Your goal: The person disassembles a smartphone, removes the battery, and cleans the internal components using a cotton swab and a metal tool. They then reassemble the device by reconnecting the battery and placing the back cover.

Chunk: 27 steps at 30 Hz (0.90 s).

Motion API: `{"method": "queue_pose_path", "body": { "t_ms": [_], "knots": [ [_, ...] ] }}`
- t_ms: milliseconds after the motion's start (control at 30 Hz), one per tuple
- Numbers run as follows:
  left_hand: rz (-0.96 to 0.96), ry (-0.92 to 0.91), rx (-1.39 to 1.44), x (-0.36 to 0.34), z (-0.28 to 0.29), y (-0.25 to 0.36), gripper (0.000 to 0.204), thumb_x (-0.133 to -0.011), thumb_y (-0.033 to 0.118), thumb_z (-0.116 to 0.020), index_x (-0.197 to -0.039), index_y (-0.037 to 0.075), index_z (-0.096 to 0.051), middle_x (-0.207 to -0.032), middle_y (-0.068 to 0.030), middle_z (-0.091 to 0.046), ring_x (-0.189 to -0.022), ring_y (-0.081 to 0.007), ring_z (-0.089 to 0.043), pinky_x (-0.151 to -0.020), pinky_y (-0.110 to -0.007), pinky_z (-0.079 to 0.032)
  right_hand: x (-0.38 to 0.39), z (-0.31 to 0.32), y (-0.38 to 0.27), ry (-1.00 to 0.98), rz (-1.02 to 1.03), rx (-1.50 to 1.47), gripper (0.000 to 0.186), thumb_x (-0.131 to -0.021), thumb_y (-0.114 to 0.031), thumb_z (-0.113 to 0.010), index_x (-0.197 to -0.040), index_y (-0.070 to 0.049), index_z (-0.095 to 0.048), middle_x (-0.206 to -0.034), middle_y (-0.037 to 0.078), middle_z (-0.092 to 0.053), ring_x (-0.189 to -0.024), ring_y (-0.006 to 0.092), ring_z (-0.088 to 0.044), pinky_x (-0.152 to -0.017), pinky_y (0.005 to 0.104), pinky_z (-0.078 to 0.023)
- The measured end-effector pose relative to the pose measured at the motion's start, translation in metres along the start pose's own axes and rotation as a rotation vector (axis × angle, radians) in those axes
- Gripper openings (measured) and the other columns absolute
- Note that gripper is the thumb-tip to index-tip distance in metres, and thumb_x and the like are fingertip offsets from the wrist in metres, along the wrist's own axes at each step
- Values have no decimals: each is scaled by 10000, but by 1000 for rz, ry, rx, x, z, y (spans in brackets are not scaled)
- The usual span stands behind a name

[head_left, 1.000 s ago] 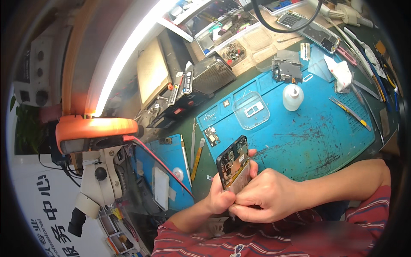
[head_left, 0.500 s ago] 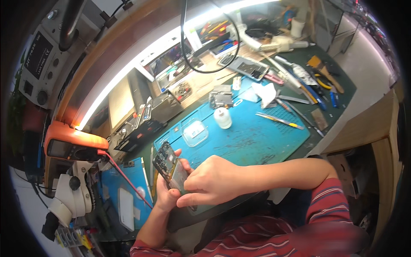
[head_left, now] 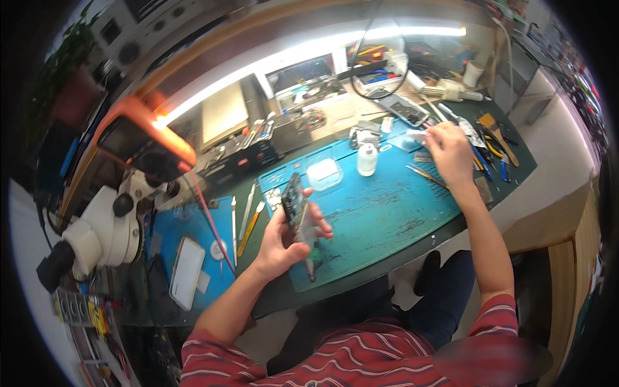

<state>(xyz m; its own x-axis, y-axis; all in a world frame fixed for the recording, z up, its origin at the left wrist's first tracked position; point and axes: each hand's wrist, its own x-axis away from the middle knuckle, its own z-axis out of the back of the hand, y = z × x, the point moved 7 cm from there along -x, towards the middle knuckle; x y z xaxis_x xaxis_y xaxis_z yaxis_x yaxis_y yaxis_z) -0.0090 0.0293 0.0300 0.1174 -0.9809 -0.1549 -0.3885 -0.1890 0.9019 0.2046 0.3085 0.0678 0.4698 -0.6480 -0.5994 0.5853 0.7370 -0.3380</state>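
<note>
My left hand (head_left: 278,246) is wrapped round the edges of an opened phone (head_left: 305,233), its dark inner parts showing, tilted above the near left of the blue work mat (head_left: 367,222). At the back right of the mat my right hand (head_left: 451,155) is stretched out, fingertips pinched on a crumpled white tissue (head_left: 416,135). A small white bottle (head_left: 367,161) stands between the hands, farther back. Beside it lies a clear, shallow square dish (head_left: 324,173) with something white in it. A yellow-handled craft knife (head_left: 422,171) rests just below the right hand.
An orange multimeter (head_left: 145,145) and a white microscope (head_left: 116,222) stand at the left. A white phone-shaped panel (head_left: 187,274) lies on the left mat. Pliers (head_left: 494,146) and several tools lie at the right. A black cable loop (head_left: 380,64) hangs at the back.
My right hand has left the phone and reached far right to the white tissue. My left hand still holds the phone, now shown farther right. The whole view has shifted.
</note>
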Motion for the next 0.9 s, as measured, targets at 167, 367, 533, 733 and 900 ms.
{"method": "queue_pose_path", "body": {
  "t_ms": [167, 367, 533, 733, 900],
  "knots": [
    [-17, -23, -35, 5, 0, 8, 1046, -797, 292, -879, -1559, 14, -217, -1237, -75, -509, -1153, -231, -593, -1025, -450, -496, 22, 47, -89, 78, -45, -441, 106, -929, -100, -703, -1003, -26, -691, -841, 95, -711, -746, 184, -692, -635, 298, -520],
    [-19, -8, -87, 5, -3, 11, 1041, -785, 275, -887, -1561, 25, -240, -1246, -72, -505, -1166, -205, -560, -1031, -420, -468, 58, 48, -195, -249, 269, -872, 183, -874, 19, -703, -1050, -28, -716, -926, 105, -708, -806, 246, -703, -696, 330, -556],
    [-51, -27, -148, 2, -4, 13, 1023, -789, 262, -878, -1562, 30, -249, -1248, -82, -502, -1180, -187, -531, -1023, -377, -449, 75, 31, -225, -317, 336, -1023, 225, -851, 20, -727, -1073, -10, -709, -987, 131, -695, -855, 278, -700, -724, 346, -566],
    [-50, -20, -123, 5, -8, 15, 984, -809, 226, -860, -1554, 25, -250, -1241, -85, -506, -1128, -201, -597, -1000, -372, -477, 88, 30, -231, -262, 413, -986, 290, -808, -2, -774, -1083, -2, -683, -938, 116, -689, -816, 273, -694, -705, 346, -572],
    [-38, 16, -120, 4, -6, 16, 979, -819, 234, -852, -1555, 19, -243, -1245, -84, -505, -1139, -206, -596, -1003, -373, -481, 93, 28, -233, -135, 357, -957, 249, -786, 10, -787, -1016, -11, -694, -886, 101, -696, -768, 248, -697, -647, 336, -572]
  ]
}}
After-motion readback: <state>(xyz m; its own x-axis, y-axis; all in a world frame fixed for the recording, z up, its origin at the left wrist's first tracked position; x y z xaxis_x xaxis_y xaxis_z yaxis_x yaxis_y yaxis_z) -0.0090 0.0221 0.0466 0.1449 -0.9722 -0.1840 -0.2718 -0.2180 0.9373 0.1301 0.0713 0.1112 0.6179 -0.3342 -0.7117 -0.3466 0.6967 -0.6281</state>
